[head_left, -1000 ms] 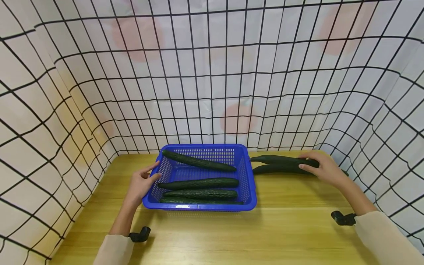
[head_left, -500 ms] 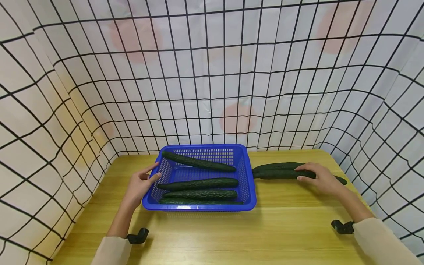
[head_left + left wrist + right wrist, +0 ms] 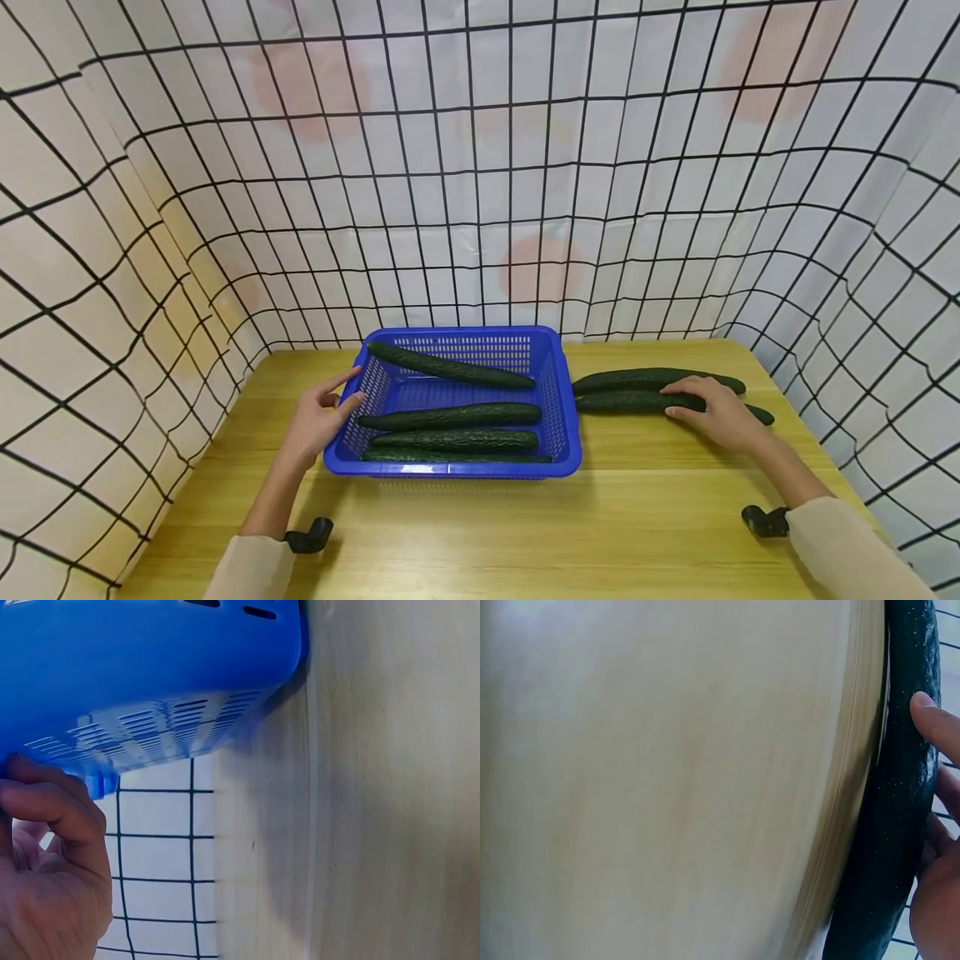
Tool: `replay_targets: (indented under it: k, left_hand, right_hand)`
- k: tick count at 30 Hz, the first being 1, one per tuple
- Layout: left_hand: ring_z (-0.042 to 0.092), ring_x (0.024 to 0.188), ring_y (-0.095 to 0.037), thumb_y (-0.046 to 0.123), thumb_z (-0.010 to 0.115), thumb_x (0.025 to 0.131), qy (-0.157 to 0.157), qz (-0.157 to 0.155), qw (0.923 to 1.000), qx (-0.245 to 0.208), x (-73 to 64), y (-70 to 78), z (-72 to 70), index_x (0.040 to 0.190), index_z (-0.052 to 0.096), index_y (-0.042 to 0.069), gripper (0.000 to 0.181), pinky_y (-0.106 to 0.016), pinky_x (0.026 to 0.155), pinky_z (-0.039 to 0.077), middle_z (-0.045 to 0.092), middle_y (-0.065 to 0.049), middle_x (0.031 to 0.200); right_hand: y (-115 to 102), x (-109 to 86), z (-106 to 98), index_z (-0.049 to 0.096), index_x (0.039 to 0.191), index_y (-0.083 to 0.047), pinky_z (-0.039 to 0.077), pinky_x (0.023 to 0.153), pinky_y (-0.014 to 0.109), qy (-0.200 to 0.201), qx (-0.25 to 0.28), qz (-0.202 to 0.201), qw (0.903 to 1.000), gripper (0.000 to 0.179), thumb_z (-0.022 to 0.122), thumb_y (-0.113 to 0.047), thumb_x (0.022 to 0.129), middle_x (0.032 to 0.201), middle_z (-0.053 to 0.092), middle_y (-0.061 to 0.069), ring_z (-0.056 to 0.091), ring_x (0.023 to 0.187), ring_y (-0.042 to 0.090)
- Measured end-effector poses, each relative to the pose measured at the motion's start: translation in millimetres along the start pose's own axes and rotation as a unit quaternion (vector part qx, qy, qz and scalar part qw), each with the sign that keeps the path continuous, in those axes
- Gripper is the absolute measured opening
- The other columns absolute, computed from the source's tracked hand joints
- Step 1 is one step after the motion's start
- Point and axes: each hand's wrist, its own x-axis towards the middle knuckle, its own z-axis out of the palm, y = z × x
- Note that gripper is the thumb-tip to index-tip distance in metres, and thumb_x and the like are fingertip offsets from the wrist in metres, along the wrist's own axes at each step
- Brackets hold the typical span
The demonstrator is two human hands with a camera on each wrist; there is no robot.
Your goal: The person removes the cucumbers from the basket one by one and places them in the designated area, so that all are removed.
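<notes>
A blue plastic basket (image 3: 450, 469) stands left of centre on the table, with several dark green cucumbers (image 3: 457, 415) lying in it. My left hand (image 3: 318, 417) holds its left rim, thumb over the edge; in the left wrist view its curled fingers (image 3: 64, 802) meet the basket's outer side. To the right of the basket, two cucumbers lie side by side on the table. My right hand (image 3: 716, 412) grips the nearer cucumber (image 3: 626, 403) from above, and its palm side is hidden in the head view. The farther cucumber (image 3: 637, 380) lies just behind, without a visible grip on it.
The wooden table (image 3: 480, 542) runs up to a white backdrop with a black grid (image 3: 480, 200) at the back and both sides. Small black wrist cameras (image 3: 309, 536) are worn near both cuffs.
My right hand has come toward me and slightly left. Both loose cucumbers lie nearer to me, side by side, with the hand on the nearer one. Left hand and basket have stayed put.
</notes>
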Motion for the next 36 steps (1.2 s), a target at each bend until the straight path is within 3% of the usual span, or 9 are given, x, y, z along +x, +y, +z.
replay_targets:
  k: [8, 16, 20, 30, 36]
  left_hand:
    - [0.035, 0.051, -0.01, 0.038, 0.067, 0.101, -0.003, 0.009, 0.9997, 0.022, -0.4, -1.5, 0.2, 0.151, 0.054, 0.031, 0.053, -0.024, 0.046, 0.033, 0.047, -0.004, 0.075]
    - [0.032, 0.049, -0.01, 0.04, 0.066, 0.101, 0.0, 0.012, 0.9995, 0.028, -1.9, -1.7, -0.1, 0.151, 0.055, 0.032, 0.052, -0.024, 0.044, 0.03, 0.044, -0.002, 0.072]
    - [0.032, 0.048, -0.009, 0.041, 0.065, 0.101, -0.001, 0.009, 0.9997, 0.024, -2.6, -1.1, -0.2, 0.151, 0.054, 0.034, 0.051, -0.024, 0.044, 0.03, 0.043, -0.002, 0.07]
    - [0.033, 0.045, -0.011, 0.039, 0.065, 0.102, -0.005, 0.006, 0.9999, 0.014, -1.5, -1.5, 0.2, 0.151, 0.054, 0.034, 0.05, -0.025, 0.042, 0.031, 0.037, 0.003, 0.059]
    - [0.03, 0.044, -0.01, 0.037, 0.065, 0.102, -0.003, 0.004, 0.9999, 0.011, -0.3, -3.1, 0.7, 0.15, 0.055, 0.034, 0.049, -0.026, 0.041, 0.029, 0.034, 0.005, 0.056]
  right_hand:
    - [-0.1, -0.2, 1.9, 0.07, 0.127, -0.012, 0.043, 0.1, 0.067, 0.002, -0.005, 0.01, 0.9999, 0.034, 0.073, -0.028, 0.097, 0.131, 0.066, 0.016, 0.055, 0.126, 0.045]
    - [-11.9, 2.0, -4.8, 0.065, 0.134, -0.011, 0.041, 0.102, 0.067, 0.004, 0.022, 0.047, 0.9987, 0.042, 0.069, -0.035, 0.1, 0.137, 0.062, 0.019, 0.051, 0.13, 0.046]
    - [-21.2, 10.2, -9.7, 0.064, 0.136, -0.01, 0.04, 0.104, 0.066, 0.008, 0.034, 0.04, 0.9986, 0.043, 0.068, -0.034, 0.1, 0.139, 0.061, 0.019, 0.052, 0.13, 0.045]
    - [-71.0, 56.9, -20.6, 0.064, 0.137, -0.015, 0.044, 0.103, 0.064, 0.022, 0.04, 0.02, 0.9987, 0.047, 0.072, -0.039, 0.097, 0.138, 0.062, 0.013, 0.056, 0.125, 0.038]
    - [-114.0, 96.0, -20.4, 0.065, 0.135, -0.017, 0.048, 0.101, 0.058, 0.017, 0.063, -0.023, 0.9976, 0.046, 0.072, -0.041, 0.097, 0.133, 0.064, 0.008, 0.06, 0.119, 0.031]
